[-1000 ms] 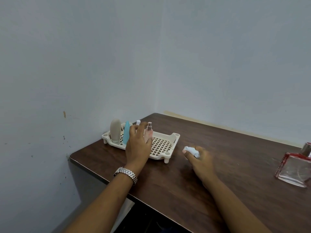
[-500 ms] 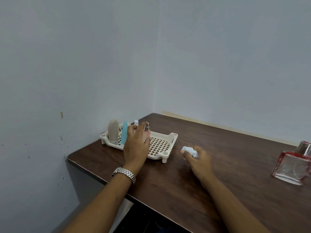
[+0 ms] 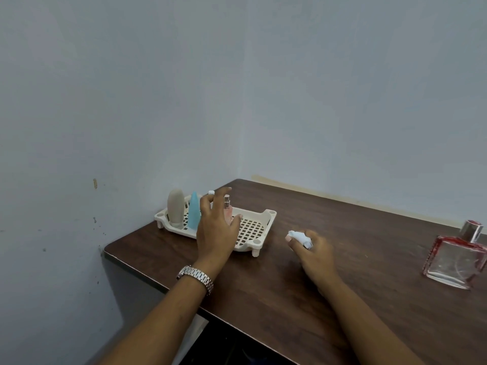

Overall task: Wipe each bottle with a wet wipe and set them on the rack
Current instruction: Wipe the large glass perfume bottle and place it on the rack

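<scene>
A cream slatted rack [image 3: 259, 225] stands on the brown table [image 3: 355, 246] near its left corner. A beige bottle [image 3: 176, 208], a blue cone-shaped bottle [image 3: 194, 210], a white-capped bottle [image 3: 211, 192] and a small pink spray bottle [image 3: 227, 210] stand upright in it. My left hand [image 3: 216, 230] hovers over the rack with its fingers spread, just clear of the pink bottle. My right hand [image 3: 315, 255] rests on the table to the right of the rack and grips a crumpled white wet wipe [image 3: 299, 237].
A square clear perfume bottle with red edges and a silver cap [image 3: 457, 255] stands alone at the table's right side. Walls close in behind and to the left. The table's near edge runs diagonally below my forearms.
My left hand has let go of the pink spray bottle, which now stands in the rack, and its fingers have opened. My right hand has stayed in place with the wipe.
</scene>
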`<action>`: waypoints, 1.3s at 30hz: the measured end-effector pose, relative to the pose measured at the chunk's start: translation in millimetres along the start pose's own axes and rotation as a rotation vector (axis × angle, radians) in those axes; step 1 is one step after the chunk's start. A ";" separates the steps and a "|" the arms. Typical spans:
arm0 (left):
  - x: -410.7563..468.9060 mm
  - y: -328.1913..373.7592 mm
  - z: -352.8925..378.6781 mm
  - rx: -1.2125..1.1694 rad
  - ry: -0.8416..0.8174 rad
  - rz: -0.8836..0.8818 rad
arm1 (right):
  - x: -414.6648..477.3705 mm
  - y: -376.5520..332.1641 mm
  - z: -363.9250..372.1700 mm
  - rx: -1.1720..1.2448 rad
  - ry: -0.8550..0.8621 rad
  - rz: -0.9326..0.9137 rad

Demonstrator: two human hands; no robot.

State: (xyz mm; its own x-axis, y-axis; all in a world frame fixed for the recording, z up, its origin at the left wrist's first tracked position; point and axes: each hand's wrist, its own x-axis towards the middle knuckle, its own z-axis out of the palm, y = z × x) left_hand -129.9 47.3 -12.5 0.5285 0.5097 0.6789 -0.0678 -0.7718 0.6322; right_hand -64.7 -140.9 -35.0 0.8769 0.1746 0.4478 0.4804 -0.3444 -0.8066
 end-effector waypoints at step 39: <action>-64.8 269.3 247.5 -0.730 -0.815 0.037 | -9.7 123.5 -253.4 -0.222 0.764 0.010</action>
State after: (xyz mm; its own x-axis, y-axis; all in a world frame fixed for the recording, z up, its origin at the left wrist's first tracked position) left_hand 27.1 -287.7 21.4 0.8987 -0.1213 0.4214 -0.4385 -0.2332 0.8680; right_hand -17.3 -418.9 -41.2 0.5910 -0.4825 0.6465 0.3878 -0.5327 -0.7522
